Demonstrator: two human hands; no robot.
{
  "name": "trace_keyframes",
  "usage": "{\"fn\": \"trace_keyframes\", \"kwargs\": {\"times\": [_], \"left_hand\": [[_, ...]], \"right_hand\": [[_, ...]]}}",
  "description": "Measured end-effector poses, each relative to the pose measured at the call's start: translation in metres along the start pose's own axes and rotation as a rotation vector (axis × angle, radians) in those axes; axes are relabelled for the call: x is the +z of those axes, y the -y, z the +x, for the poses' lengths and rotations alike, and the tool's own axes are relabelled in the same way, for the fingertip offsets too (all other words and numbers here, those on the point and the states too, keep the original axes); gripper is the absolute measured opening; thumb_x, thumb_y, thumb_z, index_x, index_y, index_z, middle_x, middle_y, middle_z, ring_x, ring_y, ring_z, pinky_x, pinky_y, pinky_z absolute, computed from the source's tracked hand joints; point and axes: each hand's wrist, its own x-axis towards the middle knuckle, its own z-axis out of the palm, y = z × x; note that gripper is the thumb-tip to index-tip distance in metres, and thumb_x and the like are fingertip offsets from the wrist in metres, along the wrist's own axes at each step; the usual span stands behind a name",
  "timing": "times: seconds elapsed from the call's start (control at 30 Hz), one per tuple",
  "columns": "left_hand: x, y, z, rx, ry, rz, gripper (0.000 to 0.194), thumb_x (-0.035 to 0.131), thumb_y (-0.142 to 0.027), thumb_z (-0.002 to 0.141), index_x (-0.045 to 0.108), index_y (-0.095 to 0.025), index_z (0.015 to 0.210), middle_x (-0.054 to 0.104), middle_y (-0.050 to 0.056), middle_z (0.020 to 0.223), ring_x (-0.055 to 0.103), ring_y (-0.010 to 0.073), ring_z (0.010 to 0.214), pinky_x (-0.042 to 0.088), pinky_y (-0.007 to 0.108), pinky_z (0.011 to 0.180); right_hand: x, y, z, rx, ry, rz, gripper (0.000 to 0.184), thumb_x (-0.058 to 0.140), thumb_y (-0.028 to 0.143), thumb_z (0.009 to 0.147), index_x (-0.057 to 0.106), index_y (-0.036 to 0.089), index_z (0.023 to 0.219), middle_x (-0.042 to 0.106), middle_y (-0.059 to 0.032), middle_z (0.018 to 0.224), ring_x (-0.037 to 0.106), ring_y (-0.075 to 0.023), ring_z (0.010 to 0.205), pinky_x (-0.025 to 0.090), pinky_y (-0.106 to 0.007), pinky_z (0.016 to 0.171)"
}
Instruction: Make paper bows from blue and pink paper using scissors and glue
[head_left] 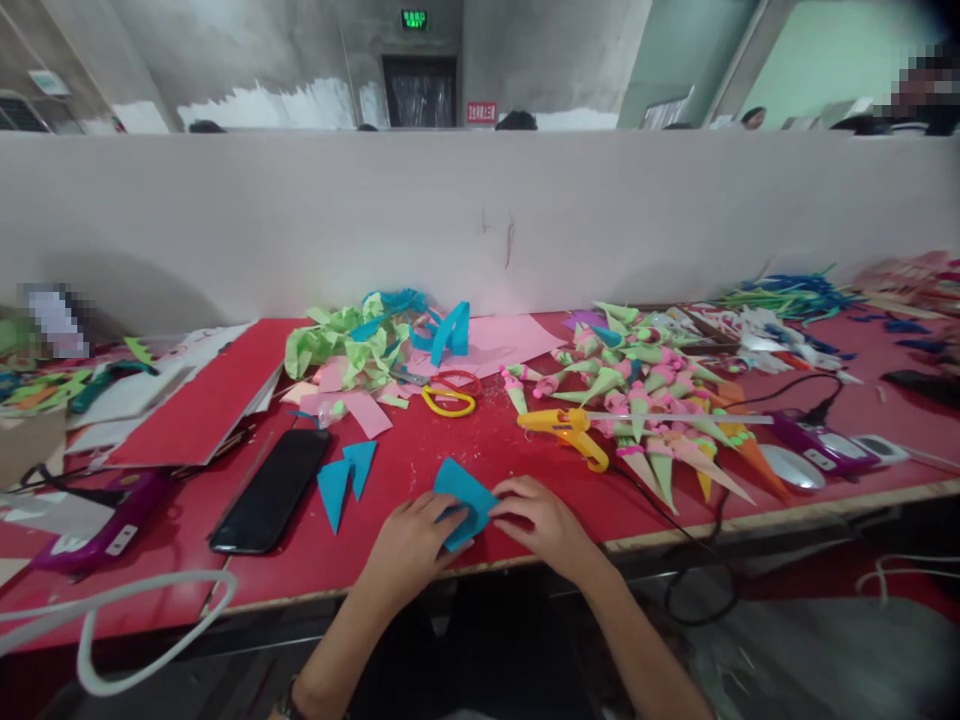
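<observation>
A piece of blue paper (459, 484) is between my hands at the table's front edge, its top corner pointing away from me. My left hand (420, 535) grips its left side, fingers over the paper and thumb below. At the right edge, my right hand (541, 522) pinches a corner between thumb and fingertips. Left of my hands lie two small folded blue paper pieces (334, 492). Scissors with red and yellow handles (448, 402) rest beyond the paper. A yellow glue gun (564, 428) lies to the right on its side.
Many pink and green paper cones (651, 385) are heaped at right. Crumpled green paper scraps (352, 345) lie behind the scissors. A black phone (271, 492) and a red board (206, 395) are at left. Purple power strips (817, 442) sit toward the right; a white partition (360, 220) stands behind.
</observation>
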Motion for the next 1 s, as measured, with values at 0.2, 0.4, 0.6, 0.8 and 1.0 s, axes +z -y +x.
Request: {"fn": "trace_keyframes", "kwargs": {"times": [0.2,0.4,0.6,0.8,1.0], "left_hand": [[0.007,0.002,0.0,-0.144,-0.097,-0.111,0.022,0.044,-0.027,0.083,0.065,-0.024,0.092,0.063,0.003,0.086,0.056,0.0153,0.078,0.045,0.026,0.069],[0.006,0.002,0.004,-0.277,-0.117,-0.225,0.021,0.047,-0.029,0.081,0.066,-0.02,0.078,0.063,0.002,0.082,0.059,0.0146,0.076,0.045,0.024,0.069],[0.009,0.005,0.005,-0.335,-0.172,-0.221,0.022,0.049,-0.031,0.08,0.065,-0.016,0.078,0.065,0.006,0.082,0.061,0.0166,0.075,0.047,0.023,0.065],[0.013,0.007,0.001,-0.41,-0.213,-0.319,0.02,0.051,-0.031,0.077,0.065,-0.016,0.074,0.064,0.007,0.084,0.061,0.0177,0.075,0.048,0.026,0.066],[-0.003,0.006,0.005,-0.372,-0.191,-0.546,0.021,0.056,-0.034,0.073,0.064,-0.018,0.083,0.062,0.007,0.093,0.056,0.0193,0.089,0.043,0.031,0.08]], "right_hand": [[0.0,-0.002,0.0,0.065,-0.008,0.089,0.014,0.055,0.022,0.077,0.065,0.023,0.087,0.06,-0.0039,0.093,0.053,-0.0169,0.089,0.042,-0.032,0.08],[0.001,0.001,0.006,0.166,-0.044,0.107,0.012,0.052,0.023,0.079,0.064,0.021,0.078,0.058,-0.0034,0.087,0.053,-0.0159,0.084,0.042,-0.029,0.075],[0.001,0.004,0.009,0.206,-0.059,0.11,0.009,0.053,0.022,0.078,0.062,0.02,0.077,0.057,-0.0026,0.085,0.052,-0.0149,0.082,0.041,-0.027,0.073],[0.006,0.004,0.014,0.255,-0.079,0.025,0.008,0.055,0.023,0.076,0.059,0.019,0.07,0.054,-0.0021,0.079,0.05,-0.0148,0.076,0.04,-0.027,0.069],[0.005,0.007,0.013,0.24,-0.125,0.233,0.01,0.049,0.025,0.079,0.055,0.019,0.072,0.053,-0.0026,0.079,0.051,-0.0147,0.076,0.04,-0.027,0.07]]}}
